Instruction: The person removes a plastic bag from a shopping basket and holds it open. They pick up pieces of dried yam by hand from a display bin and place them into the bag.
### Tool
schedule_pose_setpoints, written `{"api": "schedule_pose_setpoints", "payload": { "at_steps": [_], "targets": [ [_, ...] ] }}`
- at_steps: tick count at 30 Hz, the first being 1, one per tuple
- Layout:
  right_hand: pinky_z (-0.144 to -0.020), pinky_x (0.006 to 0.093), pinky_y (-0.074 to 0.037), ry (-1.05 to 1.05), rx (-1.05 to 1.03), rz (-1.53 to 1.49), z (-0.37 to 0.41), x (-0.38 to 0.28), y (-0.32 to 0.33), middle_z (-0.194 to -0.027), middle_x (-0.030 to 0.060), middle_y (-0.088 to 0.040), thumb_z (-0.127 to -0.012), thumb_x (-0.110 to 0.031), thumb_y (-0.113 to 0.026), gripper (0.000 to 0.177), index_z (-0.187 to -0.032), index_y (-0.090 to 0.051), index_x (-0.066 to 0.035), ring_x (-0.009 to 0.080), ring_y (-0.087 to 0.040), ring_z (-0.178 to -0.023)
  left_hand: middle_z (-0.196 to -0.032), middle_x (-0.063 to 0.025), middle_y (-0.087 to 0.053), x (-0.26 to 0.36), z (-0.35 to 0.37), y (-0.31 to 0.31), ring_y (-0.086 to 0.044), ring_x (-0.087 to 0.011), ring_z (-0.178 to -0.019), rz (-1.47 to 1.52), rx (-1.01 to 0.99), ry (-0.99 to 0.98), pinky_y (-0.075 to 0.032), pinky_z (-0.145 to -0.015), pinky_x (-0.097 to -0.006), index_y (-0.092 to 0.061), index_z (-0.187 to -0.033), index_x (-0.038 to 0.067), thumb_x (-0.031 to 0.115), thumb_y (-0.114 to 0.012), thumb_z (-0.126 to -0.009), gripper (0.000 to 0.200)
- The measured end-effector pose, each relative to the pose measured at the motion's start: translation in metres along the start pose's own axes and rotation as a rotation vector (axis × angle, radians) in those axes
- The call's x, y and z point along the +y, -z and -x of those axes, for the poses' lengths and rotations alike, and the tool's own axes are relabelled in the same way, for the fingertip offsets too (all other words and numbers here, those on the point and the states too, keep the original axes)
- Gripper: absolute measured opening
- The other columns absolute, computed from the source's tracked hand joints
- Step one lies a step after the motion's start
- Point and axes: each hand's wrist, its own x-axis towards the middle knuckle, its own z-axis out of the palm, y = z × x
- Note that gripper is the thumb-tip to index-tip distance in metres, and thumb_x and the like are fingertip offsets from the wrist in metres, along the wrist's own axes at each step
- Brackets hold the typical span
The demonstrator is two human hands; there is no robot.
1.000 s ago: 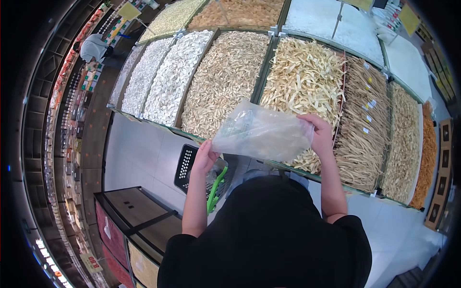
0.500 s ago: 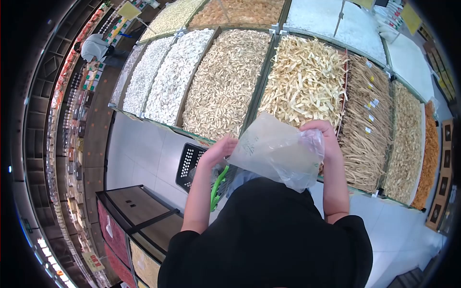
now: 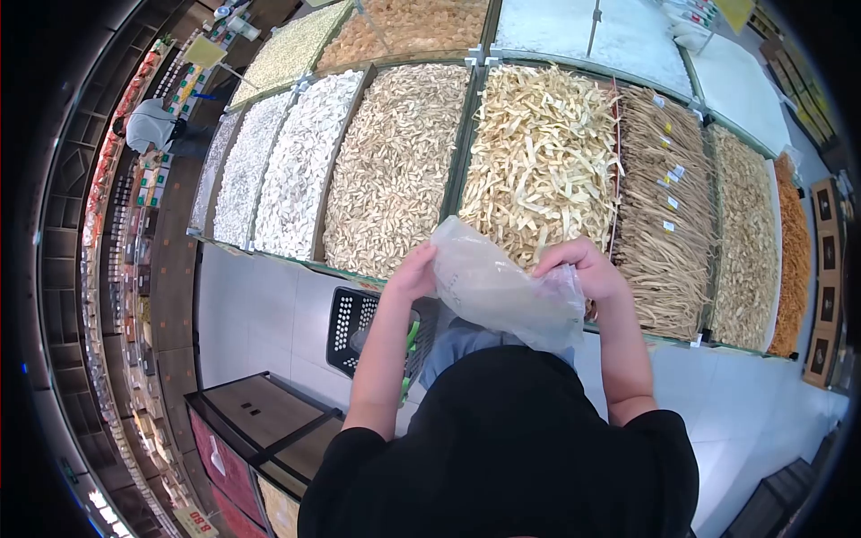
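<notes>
A thin, see-through plastic bag point(image 3: 493, 291) with faint green print stretches between my hands, in front of my chest. My left hand point(image 3: 414, 272) is closed on the bag's left edge. On the other side, my right hand point(image 3: 585, 267) grips the bunched plastic with curled fingers. Whatever the bag may contain cannot be made out. Just past the bag lies a bin of pale yellow dried strips point(image 3: 541, 152). Beyond my left hand is a bin of beige, flake-like dried slices point(image 3: 395, 161).
A black shopping basket point(image 3: 345, 327) with a green handle stands on the floor at my left. Bundled brown dried stalks point(image 3: 665, 215) fill a bin to the right. White pieces point(image 3: 305, 161) lie in bins further left. A person point(image 3: 151, 125) bends by the far shelves.
My left hand has moved up to the bag's edge and taken hold of it. The bag has turned and sagged; my right hand has shifted slightly left. The view has swung a little right.
</notes>
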Motion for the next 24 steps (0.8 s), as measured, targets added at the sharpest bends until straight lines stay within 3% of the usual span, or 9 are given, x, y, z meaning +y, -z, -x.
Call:
{"api": "schedule_pose_setpoints", "payload": {
  "at_steps": [4, 6, 8, 10, 11, 14, 15, 22, 24],
  "targets": [
    [-0.092, 0.0323, -0.056, -0.011, 0.381, -0.027, 0.010, 0.020, -0.005, -0.121, 0.0109, -0.072, -0.095, -0.012, -0.072, 0.044, -0.135, -0.062, 0.000, 0.0158, -0.069, -0.105, -0.131, -0.0100, -0.066, 0.021, 0.027, 0.012, -0.067, -0.0232, -0.115, -0.198, 0.282, -0.169, -0.054, -0.101, -0.0405, -0.056, -0.133, 0.003, 0.017, -0.058, -0.105, 0.032],
    [-0.102, 0.0351, -0.052, 0.175, 0.304, -0.585, 0.001, 0.021, -0.016, -0.132, 0.0120, -0.066, -0.096, -0.015, -0.071, 0.055, -0.145, -0.051, 0.000, 0.0173, -0.065, -0.116, -0.132, -0.0109, -0.064, 0.026, 0.039, 0.008, -0.066, -0.0241, -0.116, -0.203, 0.383, -0.253, -0.054, -0.101, -0.0409, -0.053, -0.135, 0.003, 0.015, -0.055, -0.105, 0.032],
    [-0.109, 0.0373, -0.047, 0.096, 0.366, -0.839, -0.008, 0.030, -0.022, -0.139, 0.0125, -0.061, -0.097, -0.016, -0.069, 0.062, -0.151, -0.043, -0.001, 0.0180, -0.060, -0.125, -0.136, -0.0133, -0.062, 0.025, 0.048, 0.003, -0.063, -0.0274, -0.122, -0.116, 0.477, -0.329, -0.054, -0.104, -0.0442, -0.048, -0.140, 0.004, 0.016, -0.052, -0.107, 0.036],
    [-0.115, 0.0390, -0.042, -0.245, 0.574, -0.777, -0.012, 0.076, -0.024, -0.144, 0.0126, -0.057, -0.099, -0.017, -0.067, 0.064, -0.154, -0.039, -0.001, 0.0178, -0.054, -0.132, -0.137, -0.0144, -0.061, 0.020, 0.052, 0.007, -0.062, -0.0285, -0.124, -0.114, 0.551, -0.320, -0.053, -0.104, -0.0460, -0.047, -0.143, 0.004, 0.019, -0.050, -0.108, 0.038],
    [-0.098, 0.0346, -0.053, -0.120, 0.560, -0.120, 0.000, 0.109, -0.036, -0.125, 0.0109, -0.068, -0.099, -0.014, -0.064, 0.050, -0.145, -0.050, 0.001, 0.0147, -0.066, -0.111, -0.137, -0.0150, -0.060, 0.017, 0.053, 0.010, -0.061, -0.0292, -0.125, -0.129, 0.595, -0.303, -0.053, -0.105, -0.0466, -0.047, -0.144, 0.003, 0.022, -0.048, -0.109, 0.039],
    [-0.076, 0.0293, -0.056, -0.357, 0.422, 0.193, -0.012, 0.111, -0.048, -0.098, 0.0059, -0.071, -0.099, -0.011, -0.065, 0.031, -0.128, -0.064, -0.001, 0.0126, -0.068, -0.084, -0.140, -0.0170, -0.059, 0.029, 0.060, 0.015, -0.059, -0.0314, -0.128, 0.105, 0.576, -0.146, -0.049, -0.109, -0.0476, -0.047, -0.145, 0.000, 0.032, -0.042, -0.111, 0.047],
    [-0.057, 0.0246, -0.050, -0.279, 0.560, 0.021, -0.021, 0.111, -0.059, -0.081, 0.0009, -0.068, -0.098, -0.011, -0.067, 0.016, -0.109, -0.070, 0.000, 0.0076, -0.060, -0.063, -0.140, -0.0176, -0.059, 0.036, 0.064, 0.019, -0.058, -0.0322, -0.129, 0.228, 0.540, -0.078, -0.048, -0.110, -0.0478, -0.047, -0.146, -0.001, 0.035, -0.040, -0.112, 0.050],
    [-0.048, 0.0227, -0.042, -0.347, 0.516, 0.168, -0.060, 0.074, -0.075, -0.073, -0.0004, -0.064, -0.099, -0.013, -0.067, 0.015, -0.110, -0.070, -0.003, 0.0054, -0.054, -0.054, -0.136, -0.0176, -0.063, 0.064, 0.073, 0.069, -0.060, -0.0300, -0.126, 0.044, 0.585, -0.256, -0.047, -0.111, -0.0459, -0.053, -0.140, -0.003, 0.036, -0.042, -0.111, 0.050],
    [-0.047, 0.0220, -0.040, -0.302, 0.503, 0.207, -0.066, 0.063, -0.081, -0.072, -0.0008, -0.063, -0.099, -0.014, -0.068, 0.015, -0.110, -0.070, -0.004, 0.0050, -0.053, -0.053, -0.120, -0.0115, -0.068, 0.074, 0.078, 0.073, -0.068, -0.0240, -0.110, 0.050, 0.603, -0.356, -0.057, -0.096, -0.0425, -0.058, -0.124, 0.003, 0.025, -0.049, -0.110, 0.027]
  ]
}}
